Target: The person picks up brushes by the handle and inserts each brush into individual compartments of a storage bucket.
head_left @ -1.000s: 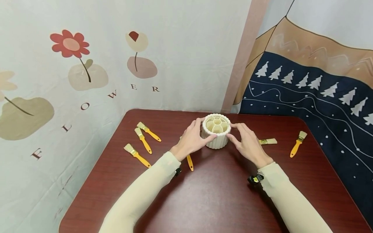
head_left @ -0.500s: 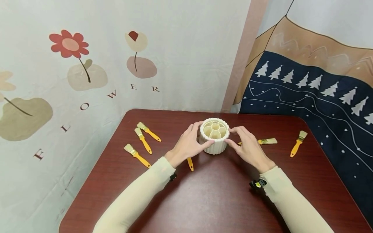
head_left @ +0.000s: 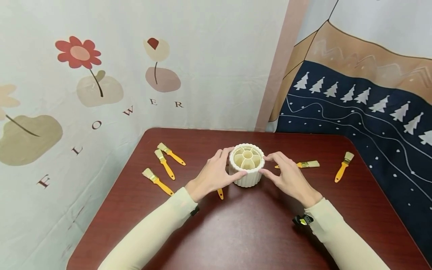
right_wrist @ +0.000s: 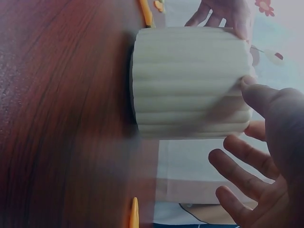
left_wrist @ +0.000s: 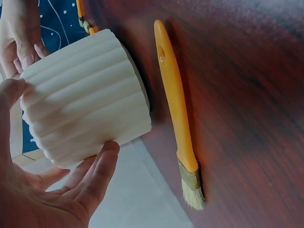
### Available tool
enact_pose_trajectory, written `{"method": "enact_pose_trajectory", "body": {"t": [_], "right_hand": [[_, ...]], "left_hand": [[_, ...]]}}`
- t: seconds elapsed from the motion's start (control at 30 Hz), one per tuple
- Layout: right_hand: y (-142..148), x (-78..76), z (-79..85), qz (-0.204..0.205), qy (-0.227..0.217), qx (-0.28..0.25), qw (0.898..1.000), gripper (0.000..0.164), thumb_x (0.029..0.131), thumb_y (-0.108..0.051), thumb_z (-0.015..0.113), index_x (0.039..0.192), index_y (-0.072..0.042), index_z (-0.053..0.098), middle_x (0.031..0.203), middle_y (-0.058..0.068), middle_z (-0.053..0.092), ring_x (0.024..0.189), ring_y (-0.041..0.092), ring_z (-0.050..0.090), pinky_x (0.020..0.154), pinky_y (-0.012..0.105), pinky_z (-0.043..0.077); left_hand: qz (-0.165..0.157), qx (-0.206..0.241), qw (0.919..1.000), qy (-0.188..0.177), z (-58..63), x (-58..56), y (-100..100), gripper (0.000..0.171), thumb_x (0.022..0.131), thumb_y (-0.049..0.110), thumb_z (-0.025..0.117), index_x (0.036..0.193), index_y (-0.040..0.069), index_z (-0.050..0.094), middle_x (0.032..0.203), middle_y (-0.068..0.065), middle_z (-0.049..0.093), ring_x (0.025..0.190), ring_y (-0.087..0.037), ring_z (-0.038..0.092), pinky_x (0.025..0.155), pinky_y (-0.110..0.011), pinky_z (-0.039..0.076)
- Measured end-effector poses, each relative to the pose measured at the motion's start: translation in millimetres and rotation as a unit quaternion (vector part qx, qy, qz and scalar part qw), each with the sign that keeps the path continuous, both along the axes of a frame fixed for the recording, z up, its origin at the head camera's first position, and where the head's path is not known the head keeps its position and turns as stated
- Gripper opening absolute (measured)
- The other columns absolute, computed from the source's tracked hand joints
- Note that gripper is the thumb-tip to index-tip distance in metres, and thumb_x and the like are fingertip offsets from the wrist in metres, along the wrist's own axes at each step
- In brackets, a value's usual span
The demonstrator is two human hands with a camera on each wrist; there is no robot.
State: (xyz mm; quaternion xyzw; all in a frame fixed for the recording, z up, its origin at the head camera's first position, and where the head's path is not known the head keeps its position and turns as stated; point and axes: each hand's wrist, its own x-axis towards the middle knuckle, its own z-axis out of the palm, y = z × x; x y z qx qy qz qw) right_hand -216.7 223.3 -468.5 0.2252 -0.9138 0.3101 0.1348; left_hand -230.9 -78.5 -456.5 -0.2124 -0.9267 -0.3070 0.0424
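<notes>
A cream, ribbed round brush holder [head_left: 248, 179] with a scalloped rim stands upright near the middle of the table, its inside split into petal-like compartments around a central ring. My left hand [head_left: 214, 173] grips its left side, thumb at the front by the rim; in the left wrist view, other fingers lie along the ribbed wall [left_wrist: 85, 95]. From the right, my right hand [head_left: 289, 179] holds it near the rim with thumb and forefinger, while the remaining fingers spread loosely behind in the right wrist view. A yellow-handled paintbrush [left_wrist: 175, 99] lies just beside the left hand, partly hidden in the head view.
Three more paintbrushes, including one nearest the front [head_left: 158, 182], lie at the table's left. Behind the right hand lies another brush [head_left: 308, 164], and one more [head_left: 343, 167] is at the far right. Printed cloth [head_left: 219, 67] hangs behind the dark red table [head_left: 243, 232].
Both hands have brought the brush holder toward me and slightly left across the table. The brush behind my right hand shows more of its handle. The loose brushes have stayed put.
</notes>
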Motion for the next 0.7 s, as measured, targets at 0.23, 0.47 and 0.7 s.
{"method": "enact_pose_trajectory", "body": {"t": [0.23,0.47,0.7], "right_hand": [[2.1,8.5,3.4,0.012,0.000,0.009,1.000,0.046,0.098,-0.027,0.098,0.133,-0.013,0.073,0.134,0.008,0.078,0.124,0.033,0.078,0.107,0.057,0.067],[3.5,11.3,4.2,0.021,-0.010,0.005,1.000,0.046,0.098,-0.026,0.098,0.133,-0.014,0.072,0.133,0.007,0.077,0.125,0.029,0.077,0.109,0.057,0.067],[2.4,11.3,4.7,0.026,-0.016,0.001,1.000,0.046,0.098,-0.025,0.098,0.135,-0.015,0.071,0.134,0.007,0.076,0.126,0.029,0.076,0.110,0.059,0.066]], "left_hand": [[-0.017,-0.009,0.9998,0.004,-0.5,9.1,-1.2,0.098,0.098,0.068,0.085,0.173,0.017,0.047,0.149,-0.015,0.069,0.129,-0.038,0.072,0.115,-0.058,0.055],[-0.020,-0.015,0.9997,0.007,1.6,11.9,-0.3,0.098,0.098,0.069,0.085,0.171,0.014,0.049,0.151,-0.014,0.069,0.133,-0.035,0.071,0.115,-0.057,0.056],[-0.018,-0.019,0.9996,0.014,2.5,12.6,2.1,0.103,0.096,0.068,0.087,0.170,0.009,0.047,0.158,-0.016,0.063,0.133,-0.036,0.070,0.109,-0.054,0.063]]}}
